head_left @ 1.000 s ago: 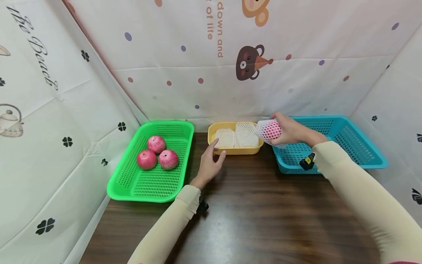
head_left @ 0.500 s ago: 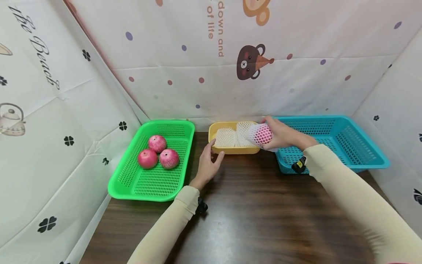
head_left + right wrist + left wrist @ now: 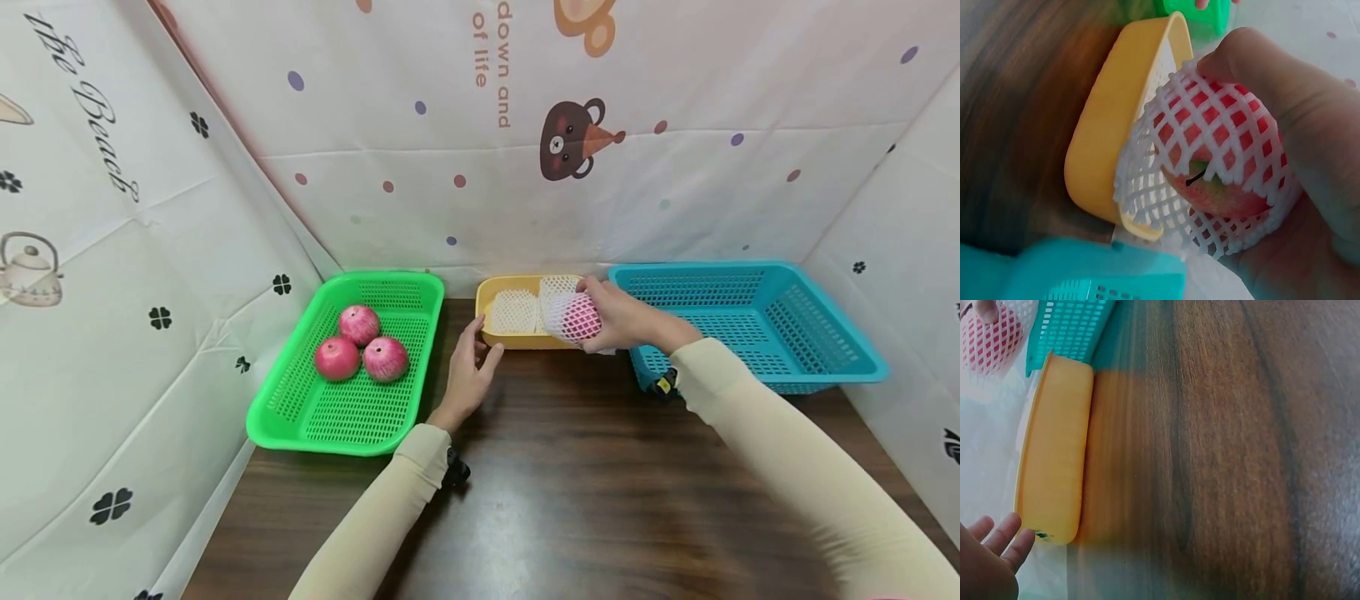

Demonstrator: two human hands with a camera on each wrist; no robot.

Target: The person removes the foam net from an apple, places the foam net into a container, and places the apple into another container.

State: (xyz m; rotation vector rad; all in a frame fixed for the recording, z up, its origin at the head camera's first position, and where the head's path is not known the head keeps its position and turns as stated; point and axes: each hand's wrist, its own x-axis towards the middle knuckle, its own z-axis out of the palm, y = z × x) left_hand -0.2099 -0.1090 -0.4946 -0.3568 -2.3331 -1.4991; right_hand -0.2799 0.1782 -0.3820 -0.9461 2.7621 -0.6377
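My right hand [image 3: 628,321] grips a red apple [image 3: 1222,187] wrapped in a white foam net sleeve [image 3: 1147,181]. It holds the apple over the right front part of a yellow basket [image 3: 517,342]. In the right wrist view, the thumb presses on the net and the apple's stem shows through the sleeve's open end. Folded white foam nets [image 3: 514,312] lie inside the yellow basket. My left hand [image 3: 467,379] is at the basket's left front corner, fingers loosely extended and holding nothing. The left wrist view shows its fingertips [image 3: 1019,550] beside the yellow wall; contact is hard to tell.
A green basket [image 3: 330,448] with three red apples [image 3: 358,325] stands on the left. On the right is a blue basket [image 3: 750,382], close beside the yellow one. All stand on a dark wood table [image 3: 555,475] in front of a printed white cloth [image 3: 375,217].
My right hand has carried the netted apple leftward from the blue basket's near-left edge to over the yellow basket. The left hand has stayed nearly still.
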